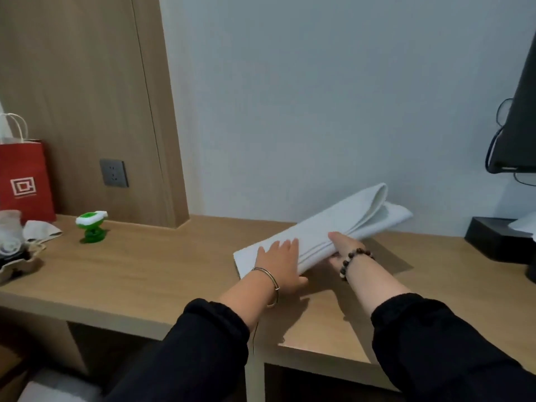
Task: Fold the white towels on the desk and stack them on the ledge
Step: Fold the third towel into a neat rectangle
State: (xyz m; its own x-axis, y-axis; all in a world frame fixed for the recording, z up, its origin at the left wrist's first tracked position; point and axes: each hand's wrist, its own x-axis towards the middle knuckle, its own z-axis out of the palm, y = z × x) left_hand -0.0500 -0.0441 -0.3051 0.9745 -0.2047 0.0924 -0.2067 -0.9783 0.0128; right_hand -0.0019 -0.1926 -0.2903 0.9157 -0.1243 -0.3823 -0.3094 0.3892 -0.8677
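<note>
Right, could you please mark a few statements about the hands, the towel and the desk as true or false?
1. The left hand lies flat on the white towel. True.
2. The right hand is empty. False: it grips the towel's folded layers.
3. A red paper bag stands at the left end of the desk. True.
4. The towel lies wholly flat on the desk. False: its right end is lifted off it.
</note>
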